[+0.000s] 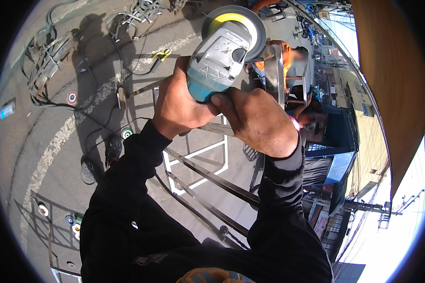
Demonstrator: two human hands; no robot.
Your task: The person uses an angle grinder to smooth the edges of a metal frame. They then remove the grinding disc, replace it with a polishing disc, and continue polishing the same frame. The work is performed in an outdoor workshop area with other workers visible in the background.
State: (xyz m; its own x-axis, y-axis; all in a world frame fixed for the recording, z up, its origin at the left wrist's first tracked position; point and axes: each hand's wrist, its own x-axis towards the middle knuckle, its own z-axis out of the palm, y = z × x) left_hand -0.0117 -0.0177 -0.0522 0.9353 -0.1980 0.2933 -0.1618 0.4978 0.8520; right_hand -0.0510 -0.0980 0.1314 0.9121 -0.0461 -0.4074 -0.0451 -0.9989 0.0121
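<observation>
Both hands grip 1 grinder (219, 59): the left hand (177, 101) is wrapped tight round the rear of its teal-and-grey body, the right hand (257, 120) closed over the body's near side, fingers curled under. The grinder's disc (241, 21), yellow at the hub under a grey guard, points away from the person and sits at the upper end of a shiny steel post (275, 75) of a metal frame (198, 155). Whether the disc touches the steel I cannot tell.

As a judgement, the work is mid-course: the frame's rails stand joined below the hands, and grinding at the post's top end looks in hand. How much of the steel is finished cannot be told.

On the pavement at the left lie spare discs (72, 97), cables (45, 52) and a bottle (7, 109).
</observation>
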